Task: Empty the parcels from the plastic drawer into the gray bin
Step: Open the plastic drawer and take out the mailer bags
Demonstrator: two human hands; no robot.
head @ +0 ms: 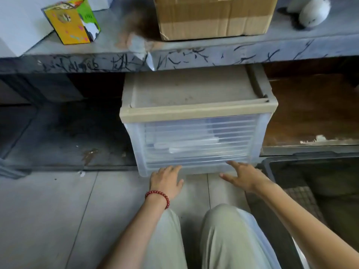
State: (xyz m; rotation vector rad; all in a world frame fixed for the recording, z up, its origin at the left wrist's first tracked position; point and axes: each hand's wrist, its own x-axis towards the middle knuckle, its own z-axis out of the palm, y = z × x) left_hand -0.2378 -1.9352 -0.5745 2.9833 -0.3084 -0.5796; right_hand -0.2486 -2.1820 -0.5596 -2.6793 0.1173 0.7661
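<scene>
A translucent plastic drawer [198, 140] with a beige frame on top stands on the gray tiled floor [58, 210], under the front edge of a gray desk [213, 55] marked with black scribbles. The drawer is closed. Through its ribbed front, pale flat parcels [186, 146] can be seen inside, but their number is not clear.

The left hand [167, 179], with a bracelet of red beads [157, 197] at the wrist, lies against the lower front edge of the drawer. Its fingertips are hidden at that edge, so I cannot tell if they grasp it. The right hand [242, 175] is released, with the fingers spread, and its forefinger touches the lower front of the drawer near the right corner.

The dark gray plastic bin [314, 154] stands on the floor just beside the right side of the drawer.

On the desk, a brown cardboard box [213, 16] stands near the front edge. A yellow and green printed carton [71, 22] is to its left and a white plush toy [312, 12] to its right.
</scene>
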